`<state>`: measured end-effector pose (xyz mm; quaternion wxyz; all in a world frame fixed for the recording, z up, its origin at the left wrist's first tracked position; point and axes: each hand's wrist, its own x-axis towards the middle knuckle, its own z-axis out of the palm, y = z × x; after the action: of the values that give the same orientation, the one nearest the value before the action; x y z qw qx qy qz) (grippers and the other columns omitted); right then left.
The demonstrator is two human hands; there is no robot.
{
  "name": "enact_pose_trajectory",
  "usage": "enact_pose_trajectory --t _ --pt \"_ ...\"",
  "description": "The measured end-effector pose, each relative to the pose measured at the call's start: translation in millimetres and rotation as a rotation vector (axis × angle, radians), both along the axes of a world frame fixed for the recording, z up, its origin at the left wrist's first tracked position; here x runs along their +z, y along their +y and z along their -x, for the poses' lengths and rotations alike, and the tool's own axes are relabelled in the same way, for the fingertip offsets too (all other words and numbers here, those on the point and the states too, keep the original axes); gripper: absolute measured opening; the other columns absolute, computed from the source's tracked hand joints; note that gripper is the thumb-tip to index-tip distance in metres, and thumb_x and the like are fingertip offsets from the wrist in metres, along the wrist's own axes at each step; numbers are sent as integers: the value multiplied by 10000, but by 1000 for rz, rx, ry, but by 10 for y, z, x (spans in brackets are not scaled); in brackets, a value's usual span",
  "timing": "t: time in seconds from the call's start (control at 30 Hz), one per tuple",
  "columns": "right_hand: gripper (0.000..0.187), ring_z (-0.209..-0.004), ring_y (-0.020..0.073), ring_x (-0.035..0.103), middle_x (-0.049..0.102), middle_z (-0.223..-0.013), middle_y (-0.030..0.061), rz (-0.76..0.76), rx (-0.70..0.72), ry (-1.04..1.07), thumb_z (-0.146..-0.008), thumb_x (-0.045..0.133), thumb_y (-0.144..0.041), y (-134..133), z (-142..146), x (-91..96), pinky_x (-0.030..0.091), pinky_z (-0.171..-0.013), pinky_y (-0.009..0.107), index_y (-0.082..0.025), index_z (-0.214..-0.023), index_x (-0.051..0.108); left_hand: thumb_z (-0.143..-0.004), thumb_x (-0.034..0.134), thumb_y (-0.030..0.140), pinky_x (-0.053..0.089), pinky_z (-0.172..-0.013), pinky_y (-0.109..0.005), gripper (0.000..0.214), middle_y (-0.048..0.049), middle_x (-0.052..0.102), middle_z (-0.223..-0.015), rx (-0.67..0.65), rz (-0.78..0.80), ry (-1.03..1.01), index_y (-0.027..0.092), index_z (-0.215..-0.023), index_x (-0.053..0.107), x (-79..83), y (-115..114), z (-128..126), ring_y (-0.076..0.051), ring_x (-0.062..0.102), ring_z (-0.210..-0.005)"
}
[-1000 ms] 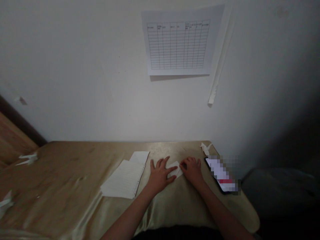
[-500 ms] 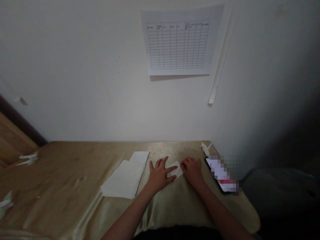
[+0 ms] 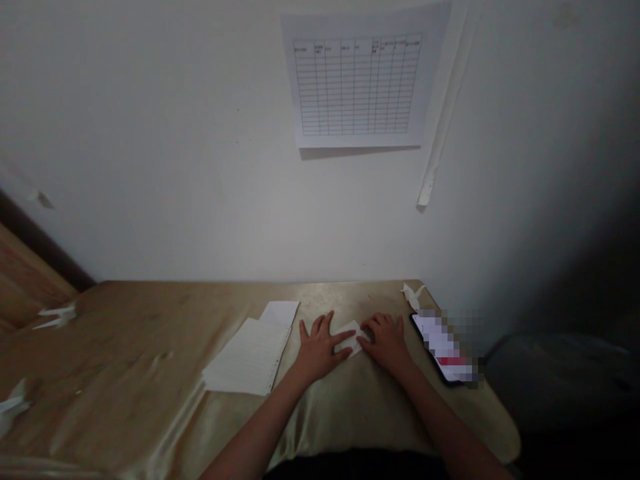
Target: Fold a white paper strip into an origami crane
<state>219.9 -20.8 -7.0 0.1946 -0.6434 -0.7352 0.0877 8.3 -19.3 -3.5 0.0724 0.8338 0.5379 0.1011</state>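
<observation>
Working at the covered worktop (image 3: 350, 417); lined sheets (image 3: 245, 360) lie left. My left hand (image 3: 319, 350) is spread open; my right hand (image 3: 389, 341) curls, whether pinching I cannot tell. Between them, touched by both: small white paper (image 3: 357, 347).

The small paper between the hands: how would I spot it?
On the tan table, find the lined sheets. Right of them, between the left hand and right hand, lies the small paper, the only one with fingers over it.
</observation>
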Motion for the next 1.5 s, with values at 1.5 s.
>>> enact_pose_trajectory --t 1.5 --pt "329 -1262 315 551 673 -1211 78 -101 45 -6 -889 682 -493 -89 15 -55 48 -1228 702 -258 -1120 688 -1009 554 545 82 -1172 -821 406 -4 340 -1696 -2 -29 0 621 -1407 530 -101 28 27 -380 296 -1547"
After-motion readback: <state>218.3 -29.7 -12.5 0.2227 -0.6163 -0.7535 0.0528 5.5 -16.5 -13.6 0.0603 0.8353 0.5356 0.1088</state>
